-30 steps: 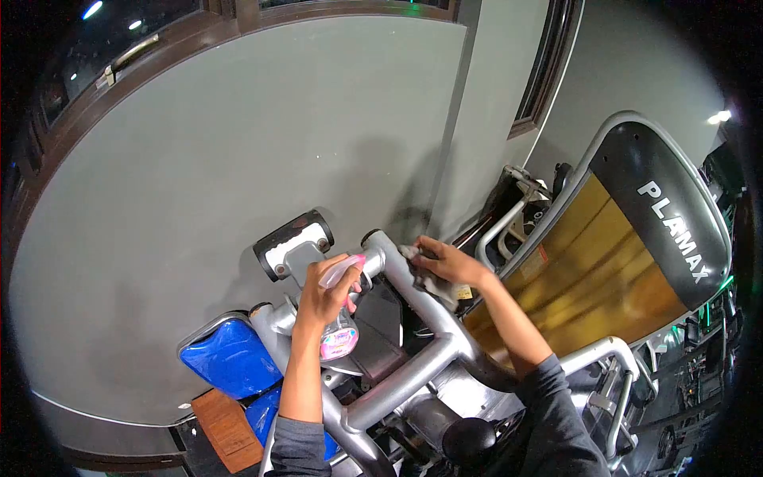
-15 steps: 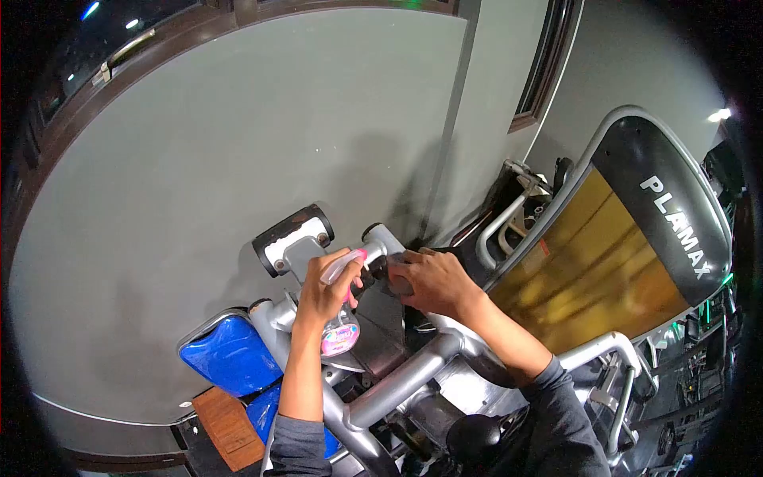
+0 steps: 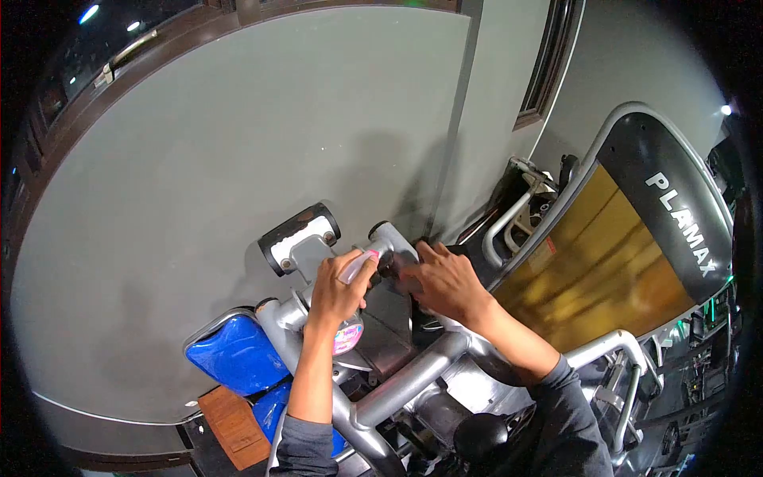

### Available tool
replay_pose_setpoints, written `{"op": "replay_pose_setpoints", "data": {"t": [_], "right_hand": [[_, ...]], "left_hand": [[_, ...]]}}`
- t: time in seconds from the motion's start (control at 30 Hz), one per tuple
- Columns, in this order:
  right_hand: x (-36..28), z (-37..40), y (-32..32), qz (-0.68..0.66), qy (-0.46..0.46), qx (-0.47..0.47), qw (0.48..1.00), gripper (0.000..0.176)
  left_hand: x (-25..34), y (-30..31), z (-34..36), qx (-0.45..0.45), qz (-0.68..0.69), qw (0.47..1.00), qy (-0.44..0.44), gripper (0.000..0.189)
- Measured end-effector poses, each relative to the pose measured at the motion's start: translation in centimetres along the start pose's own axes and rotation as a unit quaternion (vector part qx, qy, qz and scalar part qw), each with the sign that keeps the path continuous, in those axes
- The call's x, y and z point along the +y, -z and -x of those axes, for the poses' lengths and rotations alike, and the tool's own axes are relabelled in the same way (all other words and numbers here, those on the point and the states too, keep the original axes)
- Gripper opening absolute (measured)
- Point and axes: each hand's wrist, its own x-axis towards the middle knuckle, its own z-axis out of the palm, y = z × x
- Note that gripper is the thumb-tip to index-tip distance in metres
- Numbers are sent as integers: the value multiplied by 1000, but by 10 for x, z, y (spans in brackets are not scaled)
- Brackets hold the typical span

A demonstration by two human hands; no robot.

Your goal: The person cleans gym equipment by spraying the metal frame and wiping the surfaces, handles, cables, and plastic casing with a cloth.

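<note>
My left hand [image 3: 337, 292] is closed around a spray bottle [image 3: 347, 339] with a pink-and-white spray head and a colourful label. It holds the bottle upright over the silver frame of a gym machine [image 3: 413, 374]. To its right, my right hand [image 3: 445, 282] is at a silver tube end [image 3: 389, 238] of the frame, fingers bent. A dark grey, blurred patch shows at its fingertips; whether this is a cloth or part of the machine I cannot make out. A black-and-white roller pad [image 3: 299, 238] sits beyond my left hand.
Blue seat pads [image 3: 237, 354] and a brown wooden block [image 3: 233, 427] are at the lower left. A large amber panel [image 3: 592, 262] marked PLAMAX stands on the right. The grey wall [image 3: 199, 175] rises behind the machine. A black rounded knob [image 3: 481, 436] is near my body.
My right hand has shifted slightly right and up, its fingers lifting a little from the tube. The left hand keeps its grip on the spray bottle. The view has moved slightly.
</note>
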Motion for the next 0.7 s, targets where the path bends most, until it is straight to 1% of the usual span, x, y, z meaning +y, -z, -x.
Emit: {"op": "replay_pose_setpoints", "data": {"t": [0.03, 0.07, 0.13, 0.17, 0.2, 0.27, 0.3, 0.33, 0.37, 0.4, 0.47, 0.5, 0.53, 0.6, 0.63, 0.67, 0.7], "right_hand": [[3, 7, 2, 21, 10, -59, 998, 27], [5, 11, 8, 21, 8, -59, 998, 27], [7, 19, 20, -19, -25, -213, 977, 29], [10, 22, 21, -14, -4, -187, 982, 26], [14, 22, 22, -9, -3, -186, 982, 26], [23, 17, 19, -37, 76, -128, 988, 28], [26, 13, 15, -36, 76, -129, 988, 28], [27, 9, 9, -57, 60, -55, 995, 29], [29, 6, 6, -78, 43, 19, 996, 30], [31, 5, 8, -79, 43, 19, 996, 30], [41, 6, 16, -180, 33, -64, 981, 35], [46, 11, 25, -187, 59, -91, 976, 34], [54, 16, 25, -188, 57, -91, 976, 34], [68, 24, 25, -229, 129, -188, 946, 35], [73, 24, 27, -247, 125, -231, 933, 33], [78, 27, 25, -247, 126, -233, 932, 33], [82, 29, 20, -297, 139, -204, 922, 31]], "left_hand": [[0, -1, 0, 2, -14, 1000, 7, 42], [2, -4, -1, -1, -14, 1000, 6, 42], [6, -9, 0, -24, 39, 998, 38, 44], [3, -11, -2, -46, 37, 997, 46, 46], [5, -14, -3, -44, 40, 997, 43, 46], [8, -19, -4, -85, 159, 983, 37, 46], [5, -20, -5, -106, 212, 971, 32, 45], [3, -23, -5, -107, 213, 971, 33, 45], [4, -25, -5, -101, 250, 959, 84, 45], [7, -26, -5, -95, 285, 944, 135, 46], [5, -25, -7, -99, 271, 947, 137, 47], [4, -24, -8, -105, 258, 950, 141, 48], [3, -23, -9, -107, 257, 950, 142, 48], [2, -21, -10, -118, 235, 952, 158, 50], [2, -21, -9, -116, 235, 952, 159, 50], [1, -20, -9, -121, 241, 950, 160, 50], [1, -20, -8, -125, 246, 947, 162, 50]]}}
